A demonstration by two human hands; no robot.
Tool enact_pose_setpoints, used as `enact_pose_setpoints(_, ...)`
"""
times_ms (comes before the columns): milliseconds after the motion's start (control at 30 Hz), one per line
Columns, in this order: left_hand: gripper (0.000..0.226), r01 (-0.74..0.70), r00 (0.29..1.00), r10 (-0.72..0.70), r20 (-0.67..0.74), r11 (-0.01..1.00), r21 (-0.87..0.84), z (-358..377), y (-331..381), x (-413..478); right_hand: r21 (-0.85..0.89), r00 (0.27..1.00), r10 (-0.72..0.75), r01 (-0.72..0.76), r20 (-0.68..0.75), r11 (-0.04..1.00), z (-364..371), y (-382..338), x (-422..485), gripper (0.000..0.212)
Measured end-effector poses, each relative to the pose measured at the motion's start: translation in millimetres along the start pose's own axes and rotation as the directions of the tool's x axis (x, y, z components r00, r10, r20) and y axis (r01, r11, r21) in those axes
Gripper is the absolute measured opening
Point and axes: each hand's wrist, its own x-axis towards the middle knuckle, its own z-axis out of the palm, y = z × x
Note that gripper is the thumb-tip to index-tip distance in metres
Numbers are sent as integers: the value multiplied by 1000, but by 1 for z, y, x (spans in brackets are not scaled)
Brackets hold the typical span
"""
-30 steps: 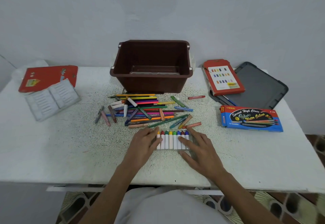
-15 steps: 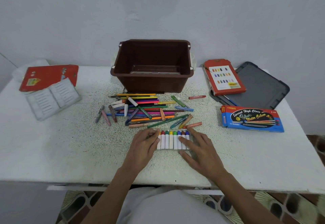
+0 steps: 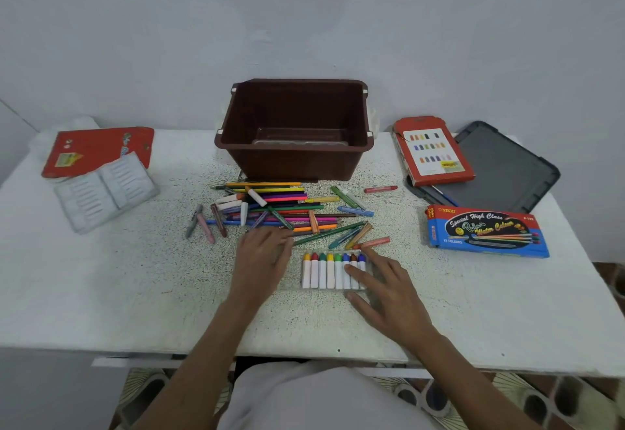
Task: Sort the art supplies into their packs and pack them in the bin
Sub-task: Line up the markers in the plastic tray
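A clear tray with a row of several white-bodied paint sticks [image 3: 326, 272] lies near the table's front. My right hand [image 3: 382, 289] rests on the tray's right end, fingers spread over the last sticks. My left hand [image 3: 262, 259] lies left of the tray, fingertips reaching into the pile of coloured pencils and crayons [image 3: 287, 210]; whether it pinches one is hidden. The brown bin [image 3: 294, 159] stands behind the pile with a clear tray on its floor.
A blue and red water-colour pencil box [image 3: 487, 232] lies at the right, with a red box [image 3: 433, 150] and the dark bin lid [image 3: 504, 166] behind it. At the left are a red pack [image 3: 98, 149] and an empty clear tray [image 3: 105, 189].
My left hand left the tray's left end and moved up-left to the pencil pile. My right hand stayed on the tray's right end.
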Motion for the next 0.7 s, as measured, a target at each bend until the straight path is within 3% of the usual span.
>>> enact_pose_setpoints(233,22,182,982,-188,13,961,208,-7,-29,47,-7,1000,0,0,8,1000,0,0,0,47)
enact_pose_setpoints(433,24,127,983,-168,77,915,383,-7,-35,82,4,1000,0,0,0,1000,-1,-1,0,47)
enact_pose_setpoints(567,31,124,950,-261,174,823,554,-4,-32,98,11,1000,-3,3,-7,1000,-1,0,0,47)
enact_pose_setpoints(700,31,179,919,-351,179,778,602,-1,-25,104,9,1000,-4,4,-5,1000,0,0,0,48)
